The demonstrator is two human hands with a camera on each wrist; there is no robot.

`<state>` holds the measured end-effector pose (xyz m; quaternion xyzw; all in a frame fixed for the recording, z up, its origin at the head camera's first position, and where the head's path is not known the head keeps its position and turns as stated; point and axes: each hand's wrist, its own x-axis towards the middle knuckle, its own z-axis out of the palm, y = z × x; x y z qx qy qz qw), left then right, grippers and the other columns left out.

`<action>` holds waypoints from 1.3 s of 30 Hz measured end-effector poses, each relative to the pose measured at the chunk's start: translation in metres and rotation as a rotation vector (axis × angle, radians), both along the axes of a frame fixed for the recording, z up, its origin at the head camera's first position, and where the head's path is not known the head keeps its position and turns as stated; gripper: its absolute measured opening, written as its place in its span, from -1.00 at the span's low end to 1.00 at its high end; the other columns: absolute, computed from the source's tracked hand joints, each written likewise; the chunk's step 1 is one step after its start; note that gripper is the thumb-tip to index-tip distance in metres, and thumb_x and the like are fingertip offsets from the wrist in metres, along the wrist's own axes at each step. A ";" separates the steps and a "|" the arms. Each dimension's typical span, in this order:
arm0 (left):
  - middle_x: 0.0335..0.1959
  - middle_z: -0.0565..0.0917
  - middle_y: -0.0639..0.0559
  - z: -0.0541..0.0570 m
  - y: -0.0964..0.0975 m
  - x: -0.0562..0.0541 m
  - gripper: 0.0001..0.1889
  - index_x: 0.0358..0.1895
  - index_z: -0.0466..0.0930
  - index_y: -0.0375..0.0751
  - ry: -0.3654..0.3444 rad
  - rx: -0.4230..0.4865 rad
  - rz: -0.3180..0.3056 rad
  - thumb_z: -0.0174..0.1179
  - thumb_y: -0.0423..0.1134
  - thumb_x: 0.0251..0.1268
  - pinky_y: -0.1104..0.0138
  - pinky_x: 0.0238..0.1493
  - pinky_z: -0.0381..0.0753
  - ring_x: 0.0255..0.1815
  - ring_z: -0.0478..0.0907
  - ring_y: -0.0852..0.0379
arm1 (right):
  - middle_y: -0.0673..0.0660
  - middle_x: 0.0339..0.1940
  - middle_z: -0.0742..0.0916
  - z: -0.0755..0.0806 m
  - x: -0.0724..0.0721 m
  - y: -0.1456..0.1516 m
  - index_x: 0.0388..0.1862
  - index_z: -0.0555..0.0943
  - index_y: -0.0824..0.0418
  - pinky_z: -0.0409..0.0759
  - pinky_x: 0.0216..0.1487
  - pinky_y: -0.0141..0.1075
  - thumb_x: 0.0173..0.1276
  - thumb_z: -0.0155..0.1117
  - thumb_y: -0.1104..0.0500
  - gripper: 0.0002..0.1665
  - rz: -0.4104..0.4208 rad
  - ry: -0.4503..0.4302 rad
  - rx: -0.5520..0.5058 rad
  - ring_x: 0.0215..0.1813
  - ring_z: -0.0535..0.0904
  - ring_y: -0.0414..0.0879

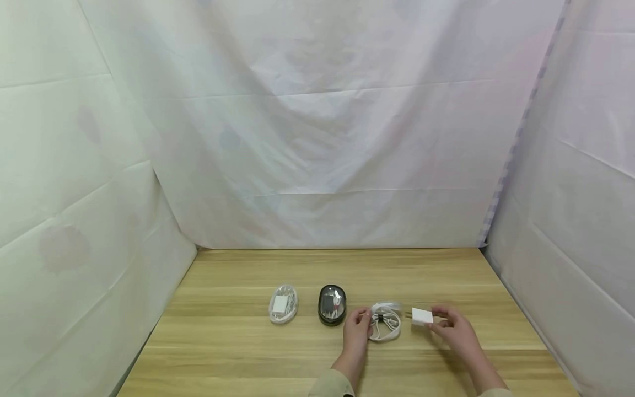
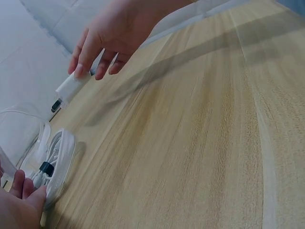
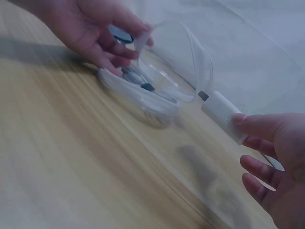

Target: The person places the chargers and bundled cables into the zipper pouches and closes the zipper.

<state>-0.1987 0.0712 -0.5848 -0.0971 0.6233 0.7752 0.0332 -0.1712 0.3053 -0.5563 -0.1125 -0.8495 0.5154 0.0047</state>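
My right hand [image 1: 453,328] pinches a white plug-in charger [image 1: 422,316] between thumb and fingers, above the table. Its metal prongs point left, toward a clear oval case [image 3: 138,98]. The rim of that case is gripped by my left hand [image 1: 357,330], and its transparent lid stands raised in the right wrist view. Inside the case lies a coiled white cable [image 1: 388,326] bound with a black strap [image 2: 46,168]. In the left wrist view, the charger [image 2: 72,88] is held up beyond the case, its underside clear of the wood.
Left of my hands sits a black-rimmed oval case [image 1: 332,305] with a dark charger and cable inside. Farther left is a white-rimmed clear case [image 1: 283,304] holding a white charger and cable. The wooden table [image 1: 238,353] is bordered by white cloth walls [image 1: 317,165].
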 end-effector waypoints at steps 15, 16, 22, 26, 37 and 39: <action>-0.31 0.57 -0.10 0.000 -0.001 -0.001 -0.84 -0.11 0.58 -0.38 0.002 0.040 -0.027 0.10 -0.34 0.41 0.15 -0.14 0.70 -0.24 0.56 0.03 | 0.23 -0.18 0.68 -0.008 0.005 -0.053 -0.05 0.62 0.39 0.62 -0.33 -0.36 0.02 0.52 0.38 -0.54 -0.007 0.082 -0.075 -0.32 0.58 -0.13; -0.32 0.57 -0.10 0.000 -0.001 -0.001 -0.84 -0.12 0.58 -0.39 0.003 0.038 -0.031 0.10 -0.34 0.41 0.15 -0.15 0.70 -0.25 0.56 0.04 | 0.22 -0.21 0.68 -0.009 0.004 -0.055 -0.06 0.63 0.37 0.62 -0.33 -0.36 0.02 0.53 0.38 -0.55 -0.009 0.082 -0.076 -0.32 0.58 -0.13; -0.35 0.54 -0.06 0.002 0.000 0.002 -0.84 -0.15 0.57 -0.38 -0.008 0.054 -0.059 0.11 -0.32 0.41 0.20 -0.20 0.70 -0.32 0.52 0.12 | 0.13 -0.35 0.65 -0.019 0.000 -0.069 -0.08 0.66 0.27 0.58 -0.38 -0.37 0.05 0.53 0.32 -0.59 -0.034 0.086 -0.049 -0.34 0.56 -0.12; -0.35 0.54 -0.04 0.001 0.002 0.003 -0.83 -0.15 0.58 -0.38 -0.007 0.061 -0.059 0.12 -0.30 0.40 0.28 -0.23 0.68 -0.31 0.50 0.14 | 0.12 -0.36 0.64 -0.026 -0.001 -0.074 -0.09 0.67 0.27 0.57 -0.40 -0.38 0.03 0.52 0.34 -0.59 -0.041 0.099 -0.041 -0.32 0.54 -0.11; -0.33 0.59 -0.05 0.005 0.003 0.001 -0.81 -0.13 0.64 -0.34 -0.016 0.022 -0.045 0.16 -0.27 0.37 0.32 -0.28 0.62 -0.31 0.50 0.14 | 0.04 -0.50 0.59 -0.032 -0.004 -0.076 -0.07 0.70 0.22 0.48 -0.40 -0.35 -0.05 0.55 0.34 -0.53 -0.007 0.081 0.075 -0.40 0.48 -0.12; -0.33 0.60 -0.06 0.006 0.002 0.000 -0.80 -0.13 0.65 -0.34 -0.016 0.016 -0.043 0.17 -0.26 0.36 0.34 -0.30 0.59 -0.32 0.50 0.14 | 0.04 -0.53 0.56 -0.032 -0.005 -0.076 -0.08 0.69 0.21 0.46 -0.41 -0.33 -0.06 0.55 0.34 -0.53 0.011 0.084 0.096 -0.43 0.46 -0.11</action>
